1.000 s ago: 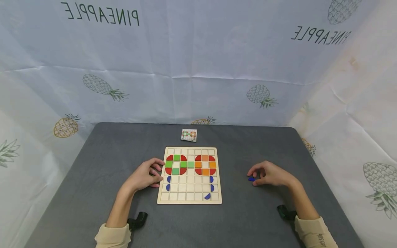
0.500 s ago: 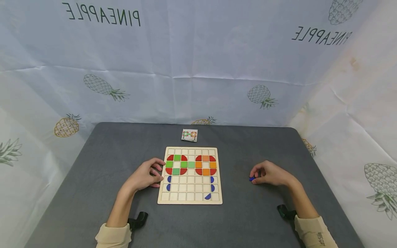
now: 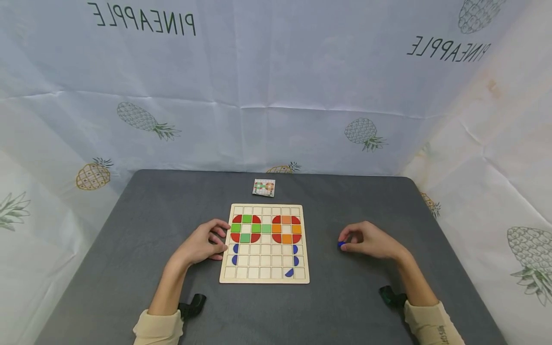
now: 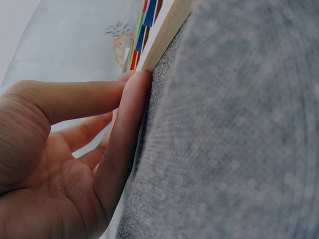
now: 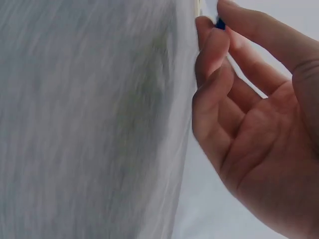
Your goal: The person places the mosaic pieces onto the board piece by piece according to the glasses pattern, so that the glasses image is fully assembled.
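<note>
A square wooden puzzle board [image 3: 265, 277] lies flat on the table, its grid partly filled with coloured pieces. My left hand [image 3: 204, 243] rests at its left edge, and in the left wrist view the fingertips touch the board's side [image 4: 167, 37]. To the right of the board, my right hand [image 3: 373, 240] pinches a small blue piece [image 3: 341, 244] between thumb and fingers, just over the table. Only a sliver of it shows in the right wrist view, so its full shape is hidden. Blue half-circle pieces [image 3: 289, 272] sit in the board's lower rows.
A small pattern card [image 3: 264, 188] lies behind the board. Red, green and orange pieces [image 3: 286, 238] form two rings on the board's upper part. The dark grey table [image 3: 327, 311] is backed by a white pineapple-print cloth [image 3: 297, 76].
My right hand took the blue piece up from the table into a firmer pinch and has shifted left toward the board. My left hand stays at the board's edge.
</note>
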`<control>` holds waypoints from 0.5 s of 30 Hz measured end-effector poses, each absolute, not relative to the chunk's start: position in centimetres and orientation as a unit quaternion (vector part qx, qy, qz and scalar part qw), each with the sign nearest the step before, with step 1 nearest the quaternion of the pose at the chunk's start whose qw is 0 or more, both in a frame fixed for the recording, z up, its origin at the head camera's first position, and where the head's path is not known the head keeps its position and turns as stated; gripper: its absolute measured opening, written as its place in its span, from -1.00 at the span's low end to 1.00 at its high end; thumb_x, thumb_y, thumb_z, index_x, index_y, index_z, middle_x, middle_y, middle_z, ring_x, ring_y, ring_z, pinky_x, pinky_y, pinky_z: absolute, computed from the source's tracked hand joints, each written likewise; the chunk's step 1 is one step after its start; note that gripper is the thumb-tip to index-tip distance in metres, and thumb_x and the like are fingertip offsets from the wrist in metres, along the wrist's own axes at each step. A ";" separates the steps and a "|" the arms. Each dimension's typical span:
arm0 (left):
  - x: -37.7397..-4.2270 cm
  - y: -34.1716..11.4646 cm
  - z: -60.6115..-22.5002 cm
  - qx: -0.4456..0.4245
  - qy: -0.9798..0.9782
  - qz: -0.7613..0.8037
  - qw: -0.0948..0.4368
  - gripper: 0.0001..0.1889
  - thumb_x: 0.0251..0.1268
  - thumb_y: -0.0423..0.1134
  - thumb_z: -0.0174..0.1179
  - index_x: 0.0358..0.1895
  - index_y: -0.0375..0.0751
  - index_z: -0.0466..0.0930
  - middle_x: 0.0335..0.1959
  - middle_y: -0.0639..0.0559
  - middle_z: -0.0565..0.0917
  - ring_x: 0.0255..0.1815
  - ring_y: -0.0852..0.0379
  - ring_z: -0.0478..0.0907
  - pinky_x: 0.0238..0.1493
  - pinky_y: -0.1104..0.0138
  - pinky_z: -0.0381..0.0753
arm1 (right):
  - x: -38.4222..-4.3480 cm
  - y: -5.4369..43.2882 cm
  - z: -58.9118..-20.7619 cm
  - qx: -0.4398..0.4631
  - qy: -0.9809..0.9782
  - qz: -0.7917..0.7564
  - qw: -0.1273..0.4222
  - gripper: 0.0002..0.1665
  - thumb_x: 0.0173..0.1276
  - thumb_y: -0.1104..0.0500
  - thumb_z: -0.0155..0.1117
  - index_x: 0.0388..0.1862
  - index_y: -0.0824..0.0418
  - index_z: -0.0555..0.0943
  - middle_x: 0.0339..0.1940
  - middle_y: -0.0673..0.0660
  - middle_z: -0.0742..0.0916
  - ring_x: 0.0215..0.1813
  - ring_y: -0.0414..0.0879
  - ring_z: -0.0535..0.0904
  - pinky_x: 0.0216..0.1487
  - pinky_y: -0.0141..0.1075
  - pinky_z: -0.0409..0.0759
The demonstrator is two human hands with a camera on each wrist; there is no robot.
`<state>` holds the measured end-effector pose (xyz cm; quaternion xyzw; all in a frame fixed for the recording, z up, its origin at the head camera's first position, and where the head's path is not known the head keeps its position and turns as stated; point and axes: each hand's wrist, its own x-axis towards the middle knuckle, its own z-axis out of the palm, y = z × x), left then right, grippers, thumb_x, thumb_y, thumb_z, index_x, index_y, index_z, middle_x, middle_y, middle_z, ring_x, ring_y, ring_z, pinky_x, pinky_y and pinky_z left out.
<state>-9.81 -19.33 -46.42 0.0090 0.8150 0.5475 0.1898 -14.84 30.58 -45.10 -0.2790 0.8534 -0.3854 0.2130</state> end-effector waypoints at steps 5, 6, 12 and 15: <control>-9.8 -19.3 -46.5 0.007 0.815 0.547 0.189 -0.41 0.33 -0.56 0.39 0.41 -0.37 0.47 0.02 -0.27 0.50 -0.15 -0.03 0.55 -0.28 0.12 0.90 | -14.9 28.8 -45.2 -0.283 0.839 -0.416 0.206 -0.82 0.46 0.14 0.54 -0.04 0.16 0.77 -0.34 0.08 0.79 -0.41 -0.27 0.61 -0.36 -0.42 0.65; -9.8 -19.3 -46.5 0.008 0.815 0.547 0.189 -0.41 0.33 -0.56 0.40 0.41 -0.37 0.47 0.02 -0.27 0.50 -0.16 -0.03 0.55 -0.28 0.12 0.90 | -14.9 28.4 -45.3 -0.283 0.836 -0.422 0.207 -0.82 0.46 0.15 0.55 -0.04 0.16 0.77 -0.33 0.08 0.80 -0.41 -0.25 0.61 -0.35 -0.43 0.66; -9.8 -19.3 -46.6 0.012 0.818 0.544 0.187 -0.41 0.33 -0.55 0.40 0.41 -0.37 0.47 0.02 -0.26 0.50 -0.16 -0.02 0.57 -0.28 0.13 0.90 | -14.8 25.8 -44.9 -0.281 0.816 -0.453 0.223 -0.80 0.44 0.17 0.55 -0.03 0.19 0.78 -0.26 0.13 0.81 -0.35 -0.20 0.66 -0.29 -0.43 0.74; -9.9 -19.4 -46.6 0.014 0.818 0.543 0.188 -0.41 0.33 -0.55 0.40 0.41 -0.37 0.47 0.02 -0.27 0.50 -0.15 -0.02 0.59 -0.28 0.14 0.90 | -14.6 24.3 -44.7 -0.281 0.806 -0.467 0.229 -0.80 0.43 0.19 0.56 -0.03 0.20 0.78 -0.20 0.16 0.83 -0.30 -0.19 0.70 -0.23 -0.41 0.79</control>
